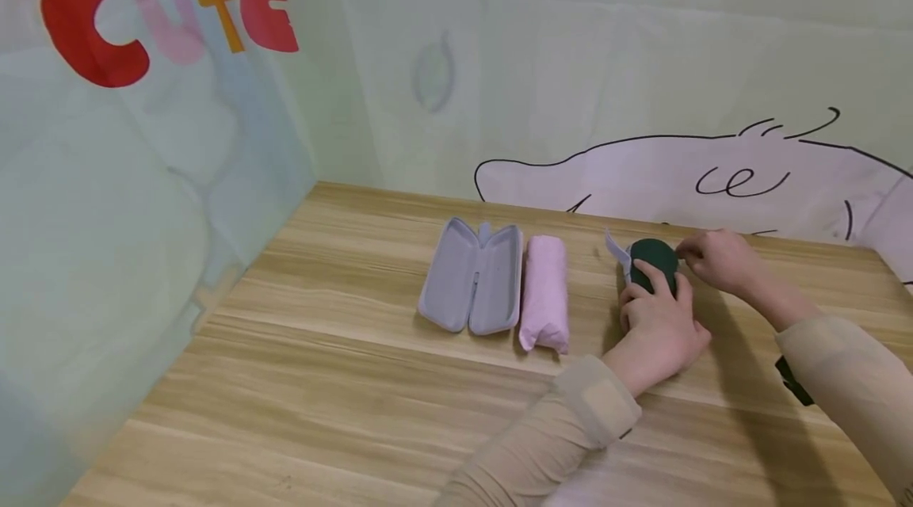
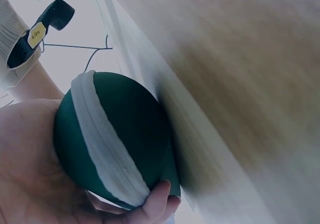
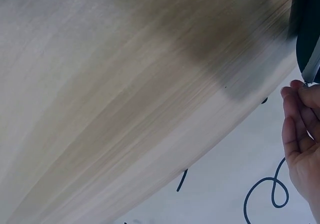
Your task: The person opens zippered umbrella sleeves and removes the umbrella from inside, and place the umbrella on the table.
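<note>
A dark green zippered case (image 1: 652, 255) with rounded ends stands on the table, and a pale zipper band (image 2: 107, 139) runs round it in the left wrist view. My left hand (image 1: 659, 325) grips the case from the near side, its fingers curled over the green shell. At the far right side of the case, my right hand (image 1: 723, 261) pinches the small zipper pull (image 3: 305, 85) between thumb and fingertips. A light grey strap (image 1: 616, 249) sticks up at the case's left. My left palm covers part of the case.
Left of the green case lies a pink wrapped roll (image 1: 545, 289). Beside the roll is an open grey hinged glasses case (image 1: 451, 281). The wooden table (image 1: 342, 404) meets a printed cloth wall (image 1: 571, 79) at the back and another at the left.
</note>
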{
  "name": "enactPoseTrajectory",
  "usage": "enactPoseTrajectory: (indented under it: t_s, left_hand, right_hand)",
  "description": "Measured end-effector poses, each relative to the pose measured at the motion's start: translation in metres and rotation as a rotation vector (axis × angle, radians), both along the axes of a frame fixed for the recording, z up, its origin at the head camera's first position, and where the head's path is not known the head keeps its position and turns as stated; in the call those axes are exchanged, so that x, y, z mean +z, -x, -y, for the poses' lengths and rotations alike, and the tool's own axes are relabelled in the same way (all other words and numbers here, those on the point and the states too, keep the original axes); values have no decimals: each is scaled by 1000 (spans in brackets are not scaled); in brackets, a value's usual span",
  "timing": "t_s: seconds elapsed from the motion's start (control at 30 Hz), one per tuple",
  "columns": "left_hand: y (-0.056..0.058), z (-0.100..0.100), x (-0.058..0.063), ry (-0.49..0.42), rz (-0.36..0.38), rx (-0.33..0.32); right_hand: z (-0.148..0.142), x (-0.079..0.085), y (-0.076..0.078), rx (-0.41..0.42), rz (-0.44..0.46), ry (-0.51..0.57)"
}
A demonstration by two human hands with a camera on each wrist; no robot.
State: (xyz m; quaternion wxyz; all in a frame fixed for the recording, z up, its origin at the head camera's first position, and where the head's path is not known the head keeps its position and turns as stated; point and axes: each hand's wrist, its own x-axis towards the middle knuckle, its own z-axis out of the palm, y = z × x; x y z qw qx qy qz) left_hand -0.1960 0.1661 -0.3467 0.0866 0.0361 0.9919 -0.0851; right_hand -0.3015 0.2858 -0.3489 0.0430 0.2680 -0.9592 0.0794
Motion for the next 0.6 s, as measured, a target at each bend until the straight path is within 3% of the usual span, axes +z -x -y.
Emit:
enactPoseTrajectory:
  t_s: [0.17,0.33,0.6]
  left_hand:
    - [2,1,1,-20,-1,2]
    - [2,4,0,-38,12,6]
    - [2,1,0,-33,5,-5]
  right_hand:
    - [-3,-3,-2,6,-1,48]
    - [-3,-8,-3,33,-70,87]
    - [-5,-5,-7,41,-59,79]
